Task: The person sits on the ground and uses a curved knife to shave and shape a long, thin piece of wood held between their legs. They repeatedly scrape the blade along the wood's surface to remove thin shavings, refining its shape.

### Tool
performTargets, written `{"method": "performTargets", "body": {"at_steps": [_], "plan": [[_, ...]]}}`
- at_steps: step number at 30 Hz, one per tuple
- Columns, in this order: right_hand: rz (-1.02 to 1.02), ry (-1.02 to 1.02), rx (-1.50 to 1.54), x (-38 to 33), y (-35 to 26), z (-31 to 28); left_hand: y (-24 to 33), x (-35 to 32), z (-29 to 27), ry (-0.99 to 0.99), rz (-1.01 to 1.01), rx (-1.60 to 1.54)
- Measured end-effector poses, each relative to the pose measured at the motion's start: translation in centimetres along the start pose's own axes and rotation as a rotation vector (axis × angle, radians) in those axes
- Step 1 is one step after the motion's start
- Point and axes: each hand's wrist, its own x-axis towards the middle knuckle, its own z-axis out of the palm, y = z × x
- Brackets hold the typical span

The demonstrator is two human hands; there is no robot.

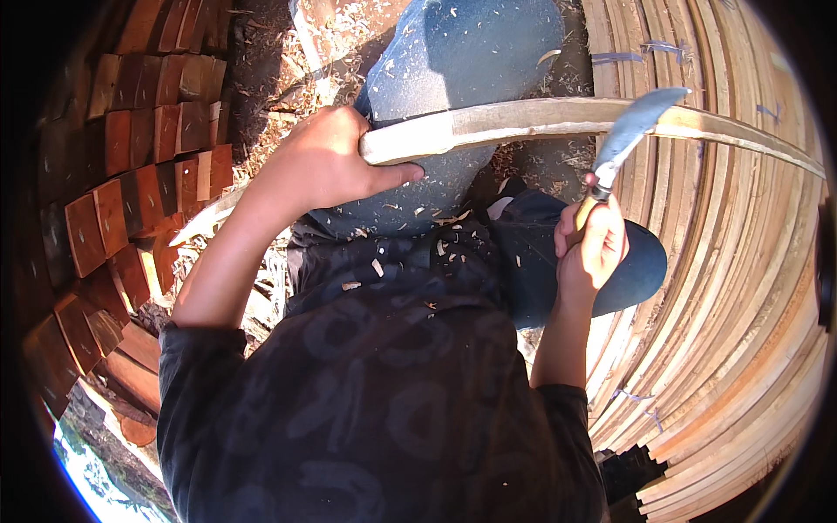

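Note:
A long pale wooden strip lies across my raised knee and reaches out to the right, over the stacked strips. Near its left end, my left hand is closed on it, thumb below and fingers hidden on the far side. My right hand grips the yellowish handle of a knife with a broad curved blade. The blade points up and to the right, and in this view it overlaps the strip; whether it touches the wood I cannot tell.
Long wooden strips, some tied with bluish bands, are stacked along the right. Reddish-brown wood blocks are piled at the left. Shavings litter the ground and my jeans. A further pale wood piece lies behind my left forearm.

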Motion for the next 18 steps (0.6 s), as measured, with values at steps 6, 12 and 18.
{"method": "performTargets", "body": {"at_steps": [6,12,18], "plan": [[-0.095,-0.285,-0.363,-0.7,0.2,-0.4,-0.8,-0.4,0.7,0.083,0.036,0.012],[0.058,-0.228,-0.127,-1.6,1.3,-0.3,-0.4,-0.4,0.7,0.033,-0.022,0.067],[0.021,-0.131,-0.009,-0.8,1.1,-0.3,1.2,-0.8,-0.3,0.015,-0.067,0.057]]}}
